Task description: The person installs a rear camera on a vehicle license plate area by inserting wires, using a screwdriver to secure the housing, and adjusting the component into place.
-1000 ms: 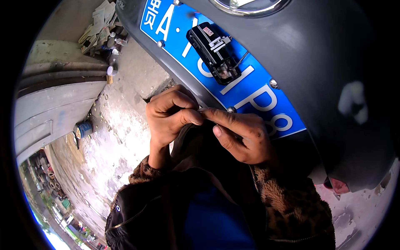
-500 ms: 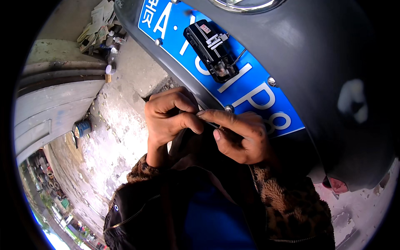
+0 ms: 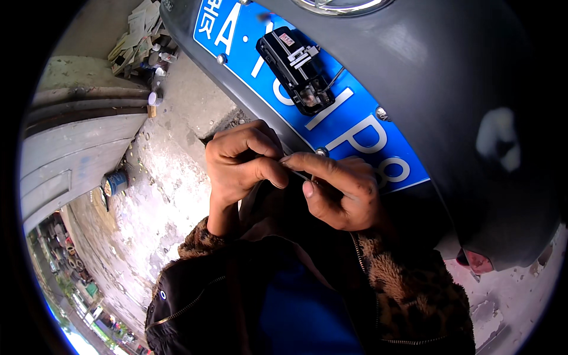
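My left hand is closed in a pinch, its thumb and curled forefinger brought together in front of the bumper. My right hand meets it, the forefinger tip touching the left fingertips and the thumb bent below. A thin grey strip shows between the right forefinger and thumb and runs toward the left fingertips; its kind and far end are hidden. Beyond the hands, a black plastic housing with a grey clip rests against or hangs before the blue number plate. A dark wire leaves its right side.
Dark grey car bodywork fills the right, with a round chrome emblem on top. Plate bolts stand out near the hands. At left are a grey door, a blue can and stacked scraps on the concrete floor.
The plate, black housing and car have shifted slightly up and left in view. Both hands keep nearly the same pose, and slightly more of the thin grey strip shows.
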